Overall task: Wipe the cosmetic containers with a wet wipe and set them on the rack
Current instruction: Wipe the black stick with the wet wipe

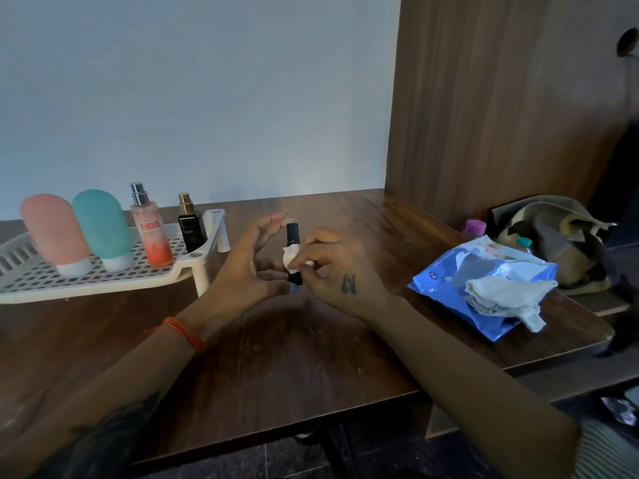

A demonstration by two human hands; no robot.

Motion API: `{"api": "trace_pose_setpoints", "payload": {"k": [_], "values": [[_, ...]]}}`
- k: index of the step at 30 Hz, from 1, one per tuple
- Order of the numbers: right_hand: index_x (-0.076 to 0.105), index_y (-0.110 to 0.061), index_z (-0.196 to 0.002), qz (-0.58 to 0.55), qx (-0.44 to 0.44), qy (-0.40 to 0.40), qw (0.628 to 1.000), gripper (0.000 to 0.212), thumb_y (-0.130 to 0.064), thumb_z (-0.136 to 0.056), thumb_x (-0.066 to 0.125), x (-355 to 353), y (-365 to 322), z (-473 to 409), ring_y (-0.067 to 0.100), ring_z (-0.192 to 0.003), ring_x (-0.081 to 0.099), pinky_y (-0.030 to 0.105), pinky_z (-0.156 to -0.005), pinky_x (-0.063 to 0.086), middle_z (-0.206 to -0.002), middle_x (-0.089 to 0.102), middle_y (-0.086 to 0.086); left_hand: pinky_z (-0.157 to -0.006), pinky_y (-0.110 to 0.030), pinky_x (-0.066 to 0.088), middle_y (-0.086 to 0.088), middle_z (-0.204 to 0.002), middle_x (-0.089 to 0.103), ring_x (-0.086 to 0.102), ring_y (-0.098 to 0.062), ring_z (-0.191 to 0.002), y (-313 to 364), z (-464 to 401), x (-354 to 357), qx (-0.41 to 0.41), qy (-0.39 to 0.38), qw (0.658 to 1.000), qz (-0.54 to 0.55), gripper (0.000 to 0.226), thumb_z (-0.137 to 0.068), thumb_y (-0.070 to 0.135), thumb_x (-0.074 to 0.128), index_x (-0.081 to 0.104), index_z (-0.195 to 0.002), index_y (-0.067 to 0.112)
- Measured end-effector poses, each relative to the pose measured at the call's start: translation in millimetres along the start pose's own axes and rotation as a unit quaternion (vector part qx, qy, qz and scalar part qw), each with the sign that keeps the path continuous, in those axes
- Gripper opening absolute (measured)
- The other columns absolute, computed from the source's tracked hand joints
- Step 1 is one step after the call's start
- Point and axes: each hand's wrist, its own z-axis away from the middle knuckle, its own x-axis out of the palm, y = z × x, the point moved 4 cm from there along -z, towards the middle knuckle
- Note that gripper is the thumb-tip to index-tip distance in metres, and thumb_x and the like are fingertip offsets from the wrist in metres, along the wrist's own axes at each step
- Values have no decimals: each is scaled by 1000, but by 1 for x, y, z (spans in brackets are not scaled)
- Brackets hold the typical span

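Above the middle of the tabletop (311, 357) a small black tube (293, 236) stands nearly upright between the two hands. The left hand (242, 267) holds it end to end, fingertips near the cap and thumb under the base, the fingers curved loosely around open air. The right hand (335, 271) pinches a folded wet wipe (291, 258) against the tube's middle, fingers bunched tight on the cloth.

Four containers already stand on the white rack (103, 285) at the left: a pink bottle (55, 236), a teal bottle (102, 229), a clear spray bottle (150, 233) with red lettering and a dark perfume bottle (191, 226). So the job looks well along (judging by the full row), with this tube mid-wipe and not yet placed.

At the right a blue wipe pack (449, 299) lies open with a crumpled wipe (505, 299) on it. Behind it sits a pouch (553, 243), and beside it a purple cap (474, 227) and a teal cap (524, 242) peek out; whether those belong to containers left to clean I cannot tell. The tube's lower end is partly hidden by the right hand's fingers, and the rack's left edge is cut off.
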Motion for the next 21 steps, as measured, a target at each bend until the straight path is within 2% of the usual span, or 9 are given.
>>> {"api": "trace_pose_setpoints", "payload": {"k": [5,9,11,14,16,19,21], "values": [[72,-7,-66,-21,-16,25,999,15,7,-62,73,-4,0,-1,14,-64,60,19,-57,47,-75,66,5,-62,-25,56,16,-128,52,68,-11,-71,-2,-1,-1,-37,4,995,93,77,-73,-27,53,46,-122,31],[72,-6,-66,-7,-50,9,999,12,5,-63,73,-3,-3,0,15,-66,61,18,-61,48,-75,68,5,-58,-27,57,8,-116,61,68,-8,-69,-6,-4,-3,-87,57,983,151,52,-86,-11,48,48,-124,24],[71,-5,-67,-10,-73,-10,997,12,6,-63,72,-2,-4,0,18,-67,62,23,-63,51,-76,68,7,-57,-28,57,1,-101,67,69,-10,-71,-8,-4,-6,-105,77,980,150,43,-89,-4,49,49,-125,20],[71,-5,-69,-10,-99,-34,994,10,5,-65,74,2,-7,1,19,-69,63,29,-64,54,-78,69,8,-63,-31,59,-6,-103,68,70,-17,-81,-11,-4,-8,-122,77,982,121,39,-87,-3,52,53,-122,14],[71,-4,-71,-17,-90,7,996,11,5,-66,73,-3,-9,0,17,-70,63,27,-67,53,-79,69,7,-63,-31,59,-7,-102,69,70,-16,-79,-9,-4,-8,-119,75,983,120,34,-85,-2,54,57,-115,13],[70,-3,-87,-17,-22,129,991,20,8,-71,68,-15,-4,-4,15,-75,63,19,-72,51,-86,70,7,-61,-30,59,-6,-96,71,71,-17,-75,-6,-3,-4,-107,57,985,124,32,-76,6,61,61,-107,14],[69,-3,-94,-11,10,148,989,24,8,-73,66,-15,-1,-6,12,-77,61,15,-73,48,-88,69,8,-63,-31,59,-5,-95,73,71,-19,-78,-5,-1,-1,-105,38,987,118,38,-69,11,62,62,-107,17]]}}
